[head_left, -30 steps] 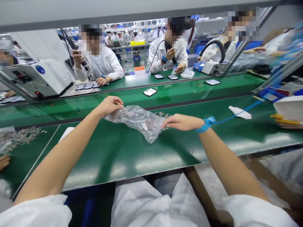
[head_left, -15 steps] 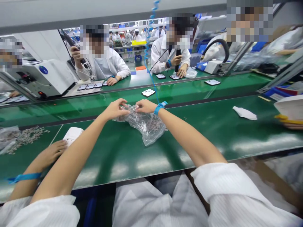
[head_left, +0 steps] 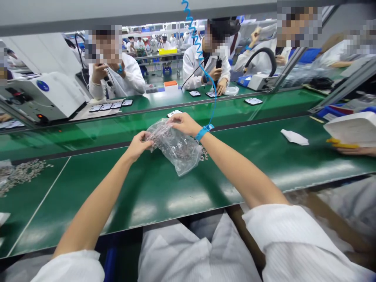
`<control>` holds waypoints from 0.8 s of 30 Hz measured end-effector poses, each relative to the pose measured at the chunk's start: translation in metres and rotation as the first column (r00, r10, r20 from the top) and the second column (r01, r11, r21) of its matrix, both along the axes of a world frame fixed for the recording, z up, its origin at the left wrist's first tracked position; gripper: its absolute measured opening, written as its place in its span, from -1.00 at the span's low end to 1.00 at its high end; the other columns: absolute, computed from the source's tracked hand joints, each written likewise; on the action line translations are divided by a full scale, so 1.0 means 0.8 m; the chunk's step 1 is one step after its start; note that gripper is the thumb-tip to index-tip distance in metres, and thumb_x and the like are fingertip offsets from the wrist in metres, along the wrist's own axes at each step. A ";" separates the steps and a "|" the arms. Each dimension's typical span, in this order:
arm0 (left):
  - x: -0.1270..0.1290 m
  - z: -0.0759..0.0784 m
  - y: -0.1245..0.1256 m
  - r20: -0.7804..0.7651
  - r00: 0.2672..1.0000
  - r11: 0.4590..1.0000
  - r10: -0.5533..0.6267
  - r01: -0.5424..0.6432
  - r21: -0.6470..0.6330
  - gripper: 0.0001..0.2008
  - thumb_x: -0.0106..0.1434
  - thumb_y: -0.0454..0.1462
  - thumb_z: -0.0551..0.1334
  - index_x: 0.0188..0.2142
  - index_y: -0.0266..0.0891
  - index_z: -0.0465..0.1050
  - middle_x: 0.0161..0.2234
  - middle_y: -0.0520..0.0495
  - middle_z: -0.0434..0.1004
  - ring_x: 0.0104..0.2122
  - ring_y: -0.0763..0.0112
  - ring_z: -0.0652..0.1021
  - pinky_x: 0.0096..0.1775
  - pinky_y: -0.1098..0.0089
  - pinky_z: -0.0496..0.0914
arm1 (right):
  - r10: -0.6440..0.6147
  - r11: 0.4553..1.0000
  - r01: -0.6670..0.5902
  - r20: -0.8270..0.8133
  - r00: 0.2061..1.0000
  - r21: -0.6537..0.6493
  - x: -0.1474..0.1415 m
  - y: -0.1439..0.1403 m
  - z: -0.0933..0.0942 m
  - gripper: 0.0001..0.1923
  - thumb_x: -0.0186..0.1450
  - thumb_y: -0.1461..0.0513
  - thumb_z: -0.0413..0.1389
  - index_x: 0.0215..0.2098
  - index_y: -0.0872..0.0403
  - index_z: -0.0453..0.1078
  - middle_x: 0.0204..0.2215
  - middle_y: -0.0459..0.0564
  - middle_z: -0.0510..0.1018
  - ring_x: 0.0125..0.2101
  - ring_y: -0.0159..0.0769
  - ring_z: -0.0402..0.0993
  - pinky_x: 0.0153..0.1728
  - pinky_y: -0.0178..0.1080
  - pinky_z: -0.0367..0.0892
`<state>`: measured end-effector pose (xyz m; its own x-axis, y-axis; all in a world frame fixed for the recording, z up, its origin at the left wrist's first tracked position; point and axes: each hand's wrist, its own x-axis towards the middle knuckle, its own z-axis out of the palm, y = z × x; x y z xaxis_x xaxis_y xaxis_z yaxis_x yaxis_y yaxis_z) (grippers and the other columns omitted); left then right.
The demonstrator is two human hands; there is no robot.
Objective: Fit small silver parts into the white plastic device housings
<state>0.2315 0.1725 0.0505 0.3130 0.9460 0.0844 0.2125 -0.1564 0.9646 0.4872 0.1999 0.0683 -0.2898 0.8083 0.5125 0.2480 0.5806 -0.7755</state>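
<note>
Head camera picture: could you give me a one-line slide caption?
Both hands, left hand and right hand, hold a clear plastic bag of small parts above a green workbench.

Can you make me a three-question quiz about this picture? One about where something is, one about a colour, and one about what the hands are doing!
1. Where does the clear plastic bag of small parts sit?
A. On the green bench top
B. On the white machine
C. On the person's lap

2. What colour is the wrist strap on the right hand?
A. Red
B. Blue
C. Yellow

3. What are the two hands doing?
A. Resting flat and empty
B. Both pinching the bag's top edge
C. Holding a phone

Answers:
1. A, the bag's bottom rests on the green bench top between the arms.
2. B, a blue band circles that wrist, with a coiled blue cord running up from it.
3. B, the left hand grips one end of the bag's top and the right hand grips the other.
</note>
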 end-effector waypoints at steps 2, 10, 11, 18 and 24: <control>0.005 0.024 -0.003 0.042 0.998 0.998 0.056 -0.056 0.011 -0.63 -0.09 -0.16 0.36 -0.27 -0.19 0.37 -0.36 0.06 0.47 -0.45 0.44 0.51 -0.37 0.38 0.48 | -0.069 0.997 0.069 0.003 0.998 0.046 0.007 -0.001 0.007 -0.82 0.16 0.22 0.20 -0.30 0.16 0.54 -0.29 0.02 0.64 -0.21 -0.19 0.53 -0.09 -0.16 0.40; 0.026 0.101 -0.013 0.117 0.988 0.995 0.102 -0.099 -0.030 -0.79 -0.12 -0.24 0.28 -0.44 -0.19 0.34 -0.48 0.07 0.36 -0.52 0.49 0.40 -0.56 0.51 0.36 | -0.169 0.977 0.166 0.015 0.985 0.130 0.011 -0.006 0.036 -0.84 0.20 0.17 0.23 -0.35 0.12 0.48 -0.35 0.00 0.60 -0.27 -0.20 0.48 -0.18 -0.19 0.36; 0.028 0.104 -0.014 0.131 0.985 0.993 0.114 -0.111 -0.033 -0.79 -0.12 -0.23 0.29 -0.46 -0.20 0.32 -0.50 0.08 0.33 -0.54 0.50 0.39 -0.59 0.52 0.32 | -0.175 0.975 0.170 0.024 0.984 0.142 0.011 -0.007 0.039 -0.85 0.21 0.17 0.24 -0.37 0.11 0.47 -0.37 -0.01 0.59 -0.28 -0.21 0.46 -0.18 -0.18 0.35; 0.036 0.115 -0.024 0.163 0.986 0.999 0.029 -0.023 -0.036 -0.61 -0.16 -0.23 0.51 -0.43 -0.25 0.35 -0.53 0.09 0.34 -0.62 0.61 0.31 -0.63 0.56 0.11 | -0.223 0.955 0.203 0.074 0.972 0.217 0.000 -0.017 0.069 -0.94 0.25 0.28 0.15 -0.39 0.09 0.39 -0.41 -0.05 0.51 -0.32 -0.25 0.39 -0.20 -0.19 0.31; 0.045 0.127 -0.028 0.214 0.977 0.999 0.018 -0.025 0.030 -0.64 -0.19 -0.32 0.51 -0.47 -0.24 0.34 -0.56 0.10 0.34 -0.63 0.60 0.32 -0.63 0.54 0.12 | -0.281 0.932 0.240 0.123 0.952 0.270 -0.007 -0.014 0.093 -0.93 0.23 0.33 0.09 -0.34 0.08 0.41 -0.37 -0.04 0.51 -0.29 -0.24 0.37 -0.19 -0.18 0.31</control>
<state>0.2674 0.1499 0.1520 0.2643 0.9480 0.1775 0.0060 -0.1857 0.9826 0.4819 0.1885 0.1423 -0.1794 0.7184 0.6721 0.5233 0.6482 -0.5532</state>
